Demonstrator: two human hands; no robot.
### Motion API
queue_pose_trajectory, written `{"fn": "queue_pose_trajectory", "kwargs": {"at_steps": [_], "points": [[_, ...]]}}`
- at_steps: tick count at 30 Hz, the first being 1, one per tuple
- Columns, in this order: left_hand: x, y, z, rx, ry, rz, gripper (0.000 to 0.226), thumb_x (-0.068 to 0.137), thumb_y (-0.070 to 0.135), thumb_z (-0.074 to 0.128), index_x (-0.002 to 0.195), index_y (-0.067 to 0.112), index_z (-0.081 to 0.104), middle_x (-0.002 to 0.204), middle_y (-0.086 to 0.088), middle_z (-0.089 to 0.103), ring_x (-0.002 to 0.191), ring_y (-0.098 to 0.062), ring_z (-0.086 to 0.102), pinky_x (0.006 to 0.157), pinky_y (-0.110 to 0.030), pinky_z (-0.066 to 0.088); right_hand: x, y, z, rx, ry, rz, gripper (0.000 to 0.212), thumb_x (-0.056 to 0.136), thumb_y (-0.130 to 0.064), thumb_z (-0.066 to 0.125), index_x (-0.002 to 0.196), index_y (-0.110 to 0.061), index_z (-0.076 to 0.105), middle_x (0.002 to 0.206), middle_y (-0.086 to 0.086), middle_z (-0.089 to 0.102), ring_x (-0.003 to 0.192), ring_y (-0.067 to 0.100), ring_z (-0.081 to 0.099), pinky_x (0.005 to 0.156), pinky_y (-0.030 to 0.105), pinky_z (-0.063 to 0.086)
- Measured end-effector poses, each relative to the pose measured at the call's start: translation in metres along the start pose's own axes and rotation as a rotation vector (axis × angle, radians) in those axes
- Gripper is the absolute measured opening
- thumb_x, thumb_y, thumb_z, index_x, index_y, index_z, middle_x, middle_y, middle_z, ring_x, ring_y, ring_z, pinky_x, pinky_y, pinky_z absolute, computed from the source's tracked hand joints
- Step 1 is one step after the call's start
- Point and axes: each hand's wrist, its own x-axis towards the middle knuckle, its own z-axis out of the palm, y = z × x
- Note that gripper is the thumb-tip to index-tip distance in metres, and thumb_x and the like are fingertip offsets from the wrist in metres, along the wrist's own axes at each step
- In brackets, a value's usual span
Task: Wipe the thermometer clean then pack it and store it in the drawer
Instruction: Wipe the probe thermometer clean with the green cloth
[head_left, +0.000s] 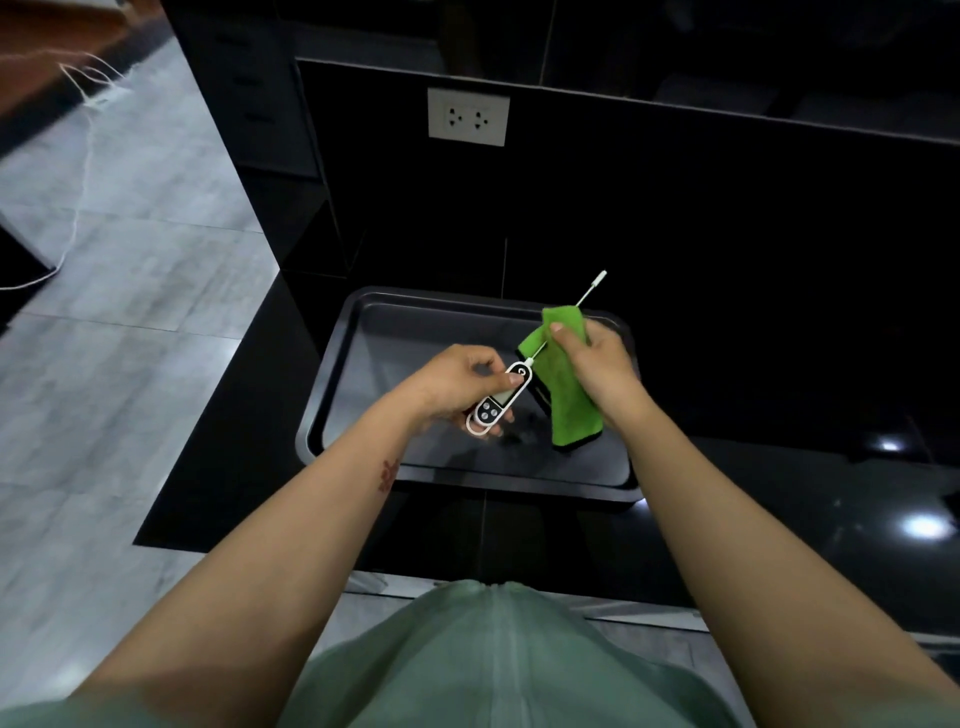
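A white digital probe thermometer (494, 404) with a small screen and dark buttons is held above a black tray (332, 374). My left hand (457, 387) grips its handle. Its thin metal probe (589, 291) points up and to the right, ending in a white tip. My right hand (597, 364) pinches a green cloth (563, 395) around the middle of the probe, so that stretch of the probe is hidden. The cloth hangs down over the tray. No drawer or packaging is identifiable in view.
The tray sits on a glossy black countertop (779, 493) against a black back panel with a white double socket (467, 117). Grey tiled floor (104, 338) lies to the left, with a white cord across it. Ceiling lights reflect on the counter at right.
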Motion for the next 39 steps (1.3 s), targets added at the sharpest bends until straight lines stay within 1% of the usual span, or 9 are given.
{"fn": "queue_pose_trajectory", "kwargs": {"at_steps": [3,9,15,21,23,26,34,37,39], "points": [[-0.002,0.001,0.000,-0.002,0.016,0.009,0.022,0.094,0.026,0.062,0.099,0.005,0.058,0.082,-0.021,0.072,0.057,-0.026,0.067,0.055,-0.032,0.057,-0.003,0.000,0.002,-0.027,-0.036,-0.003,0.017,0.092,-0.036,0.059,0.089,-0.022,0.069,0.095,0.006,0.074,0.091,0.026,0.069,0.090,0.046,0.054],[-0.005,0.002,0.001,0.018,-0.008,0.019,0.022,0.093,0.024,0.063,0.101,0.005,0.058,0.090,-0.026,0.072,0.057,-0.026,0.066,0.050,-0.028,0.055,0.003,-0.008,-0.008,0.144,0.176,0.020,0.018,0.094,-0.032,0.056,0.084,-0.023,0.066,0.092,0.008,0.072,0.091,0.030,0.069,0.087,0.048,0.055],[-0.003,0.000,-0.002,0.019,0.035,0.035,0.023,0.094,0.026,0.062,0.100,0.004,0.057,0.088,-0.025,0.072,0.058,-0.028,0.067,0.048,-0.027,0.054,-0.009,0.002,0.002,-0.099,-0.055,-0.054,0.024,0.095,-0.041,0.053,0.102,-0.023,0.068,0.097,0.000,0.072,0.094,0.021,0.068,0.088,0.038,0.053],[-0.002,-0.009,-0.015,0.032,0.019,0.020,0.029,0.093,0.033,0.062,0.102,0.006,0.062,0.083,-0.015,0.073,0.059,-0.021,0.066,0.053,-0.026,0.053,0.004,0.010,-0.026,0.303,0.262,0.143,0.031,0.098,-0.038,0.048,0.082,-0.016,0.064,0.084,0.008,0.069,0.077,0.026,0.066,0.084,0.047,0.054],[-0.002,-0.012,-0.017,0.070,-0.015,0.000,0.028,0.092,0.037,0.062,0.102,0.011,0.064,0.085,-0.013,0.075,0.060,-0.019,0.066,0.053,-0.024,0.052,0.006,0.010,-0.032,0.381,0.289,0.145,0.032,0.099,-0.038,0.046,0.085,-0.016,0.064,0.085,0.008,0.069,0.075,0.022,0.067,0.076,0.040,0.056],[-0.002,-0.014,-0.017,0.108,-0.040,-0.008,0.023,0.093,0.038,0.061,0.098,0.015,0.066,0.080,-0.008,0.074,0.057,-0.015,0.064,0.050,-0.019,0.049,0.007,0.005,-0.033,0.461,0.238,0.134,0.029,0.100,-0.034,0.047,0.088,-0.015,0.065,0.080,0.005,0.069,0.067,0.015,0.067,0.062,0.028,0.054],[-0.001,-0.024,-0.034,0.082,0.008,-0.072,0.030,0.097,0.044,0.051,0.095,0.020,0.069,0.071,0.001,0.063,0.057,-0.012,0.050,0.055,-0.022,0.040,0.007,0.002,-0.038,0.334,0.049,0.071,0.015,0.098,-0.027,0.052,0.094,-0.021,0.065,0.084,0.002,0.070,0.073,0.014,0.067,0.067,0.029,0.054],[-0.001,-0.029,-0.039,-0.019,-0.049,-0.195,0.036,0.098,0.047,0.049,0.100,0.020,0.073,0.067,0.005,0.057,0.054,-0.008,0.043,0.052,-0.020,0.031,0.006,0.003,-0.039,0.366,-0.027,0.087,0.014,0.098,-0.028,0.053,0.098,-0.024,0.066,0.087,0.001,0.072,0.080,0.018,0.069,0.074,0.034,0.054],[0.000,-0.028,-0.036,-0.057,-0.086,-0.200,0.035,0.097,0.044,0.051,0.103,0.016,0.071,0.070,0.002,0.060,0.055,-0.010,0.047,0.054,-0.021,0.037,0.005,0.003,-0.036,0.409,-0.004,0.097,0.015,0.099,-0.030,0.052,0.098,-0.022,0.066,0.087,0.002,0.072,0.079,0.017,0.069,0.072,0.034,0.055]]}}
